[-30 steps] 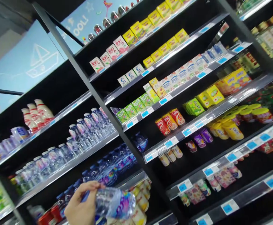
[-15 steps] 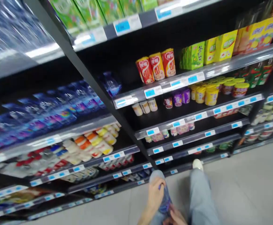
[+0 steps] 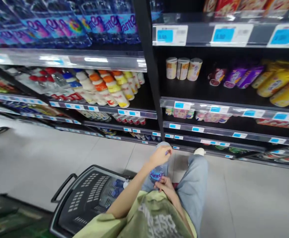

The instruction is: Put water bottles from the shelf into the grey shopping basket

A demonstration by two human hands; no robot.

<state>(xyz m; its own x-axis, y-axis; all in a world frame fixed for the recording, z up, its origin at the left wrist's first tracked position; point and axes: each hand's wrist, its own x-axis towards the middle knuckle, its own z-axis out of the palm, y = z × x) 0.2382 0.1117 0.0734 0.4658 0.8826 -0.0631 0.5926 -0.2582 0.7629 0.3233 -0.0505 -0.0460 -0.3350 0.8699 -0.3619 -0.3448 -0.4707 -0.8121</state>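
A black post (image 3: 152,66) is rising toward 12 o'clock. At 10 o'clock, bottles with orange, yellow and blue caps (image 3: 107,86) are standing in close rows, with red-capped bottles (image 3: 50,78) showing farther out that way. Toward 1 o'clock, three pale cups (image 3: 183,68) are standing side by side, while red packs (image 3: 227,7) are sitting higher up, cut off by the view. Purple containers (image 3: 234,77) are showing at 2 o'clock, yellow containers (image 3: 277,84) crowding just beside them. Pink packs (image 3: 215,117) are sitting at 3 o'clock. Blue-and-white price labels (image 3: 183,105) are lining the shelf edges (image 3: 199,35). Grey floor tiles (image 3: 261,198) are spreading out at 4 o'clock.
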